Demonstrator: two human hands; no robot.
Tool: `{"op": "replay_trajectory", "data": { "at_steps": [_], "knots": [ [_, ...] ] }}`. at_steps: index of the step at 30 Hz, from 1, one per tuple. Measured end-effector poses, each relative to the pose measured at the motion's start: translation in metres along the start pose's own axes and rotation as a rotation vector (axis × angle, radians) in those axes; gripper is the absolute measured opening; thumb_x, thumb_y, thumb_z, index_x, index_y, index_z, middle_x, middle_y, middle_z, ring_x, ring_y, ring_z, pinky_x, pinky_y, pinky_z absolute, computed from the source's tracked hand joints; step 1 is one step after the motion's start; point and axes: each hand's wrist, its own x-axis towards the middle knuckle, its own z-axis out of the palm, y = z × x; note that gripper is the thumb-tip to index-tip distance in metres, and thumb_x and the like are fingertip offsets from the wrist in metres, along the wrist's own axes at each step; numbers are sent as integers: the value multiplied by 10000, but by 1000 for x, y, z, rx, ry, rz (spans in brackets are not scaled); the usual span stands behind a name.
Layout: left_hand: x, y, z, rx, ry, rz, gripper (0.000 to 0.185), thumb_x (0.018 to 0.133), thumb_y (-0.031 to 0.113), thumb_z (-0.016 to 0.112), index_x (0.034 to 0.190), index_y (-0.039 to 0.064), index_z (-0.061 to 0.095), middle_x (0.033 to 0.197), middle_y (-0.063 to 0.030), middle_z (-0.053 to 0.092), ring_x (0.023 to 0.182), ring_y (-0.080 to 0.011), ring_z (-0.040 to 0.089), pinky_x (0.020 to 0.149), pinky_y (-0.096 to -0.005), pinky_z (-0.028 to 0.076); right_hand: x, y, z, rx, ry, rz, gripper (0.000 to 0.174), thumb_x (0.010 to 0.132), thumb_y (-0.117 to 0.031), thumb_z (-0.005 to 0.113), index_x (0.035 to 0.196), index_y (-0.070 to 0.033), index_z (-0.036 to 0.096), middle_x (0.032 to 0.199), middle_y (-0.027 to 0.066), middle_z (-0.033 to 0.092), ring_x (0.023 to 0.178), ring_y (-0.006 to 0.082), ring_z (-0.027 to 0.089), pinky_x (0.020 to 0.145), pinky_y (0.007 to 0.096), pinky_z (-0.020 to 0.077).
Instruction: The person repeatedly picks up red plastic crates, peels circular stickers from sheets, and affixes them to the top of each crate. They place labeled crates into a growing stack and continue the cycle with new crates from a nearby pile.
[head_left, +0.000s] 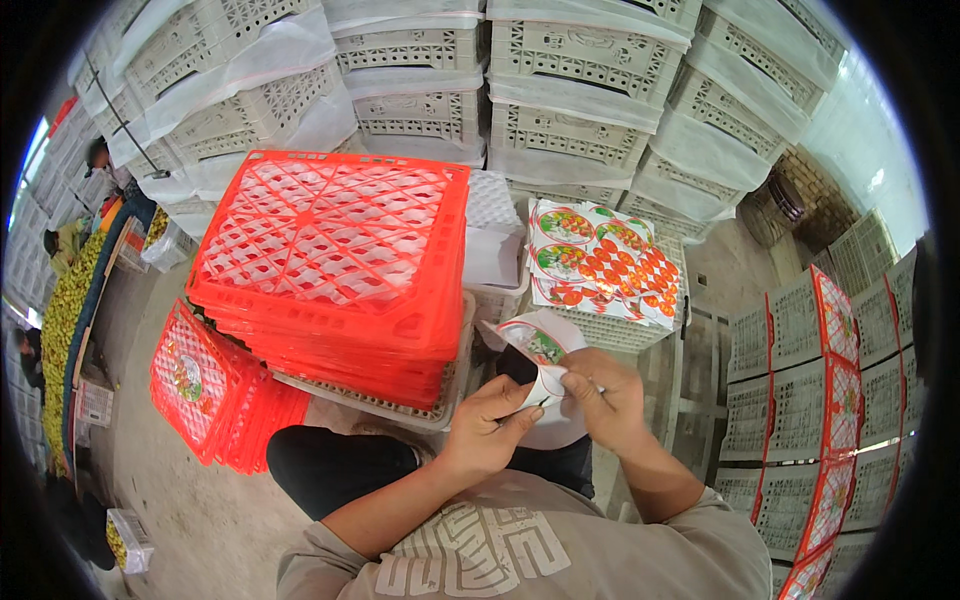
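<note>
Between my two hands is a printed sticker sheet (538, 346), bent and partly folded, held above my lap. My left hand (491, 420) pinches its lower left part between thumb and fingers. On the other side, my right hand (604, 394) grips the sheet near its right edge. Sheets of round fruit stickers (600, 262) lie spread on a crate beyond my right hand. To the left of my hands stands a tall stack of red plastic crate lids (330, 240) with white liner showing through the lattice. A leaning group of red lids (199, 382), the front one bearing a round sticker, rests on the floor.
Stacked grey plastic crates (570, 135) with white liners form a wall ahead. More crates with red lids (795, 390) stand at the right. At the far left, people work along a long table of yellow-green fruit (67, 322). A fruit-filled crate (129, 540) sits on the floor.
</note>
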Motion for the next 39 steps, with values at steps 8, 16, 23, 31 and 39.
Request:
{"op": "replay_trajectory", "data": {
  "at_steps": [8, 16, 23, 31, 39],
  "knots": [
    [2, -35, 5, -291, -7, -365, 274, 950, 72, 672, 1218, 17, 676, 1065, -38, 681, 964, -115, 608, 854, -281, 491, 30, 99, -91, 481, 458, 455, 166, 1010, -214, 612, 947, -80, 687, 783, -37, 616, 673, 82, 528, 634, 253, 416],
    [-29, -94, -25, -372, -31, -747, 268, 936, 119, 720, 1177, 10, 677, 1022, -28, 705, 863, -112, 643, 776, -282, 529, 100, 118, -183, 343, 371, 589, 239, 997, -343, 620, 953, -109, 626, 631, -42, 505, 456, 61, 406, 380, 250, 306],
    [-59, -136, -38, -448, -149, -756, 277, 923, 139, 746, 1158, 14, 671, 1021, -9, 698, 917, -96, 627, 814, -268, 513, 243, 13, -92, 314, -15, 138, 441, 1019, -323, 582, 1345, -27, 581, 1299, 123, 661, 990, 170, 677, 811, 291, 509],
    [-77, -151, -53, -428, -197, -716, 295, 927, 176, 753, 1149, 8, 655, 1033, -6, 688, 932, -89, 601, 835, -267, 493, 340, -41, 109, 393, -759, -216, 400, 897, -30, 591, 1287, 25, 665, 1246, 118, 697, 1128, 159, 648, 995, 291, 487],
    [-90, -155, -72, -450, -175, -695, 307, 936, 189, 744, 1171, 11, 655, 1033, 5, 687, 934, -82, 599, 838, -268, 489, 339, -8, 197, -226, -813, -155, 425, 868, 80, 495, 1187, -65, 737, 1091, 40, 736, 848, 89, 627, 763, 225, 499]
  ]
}}
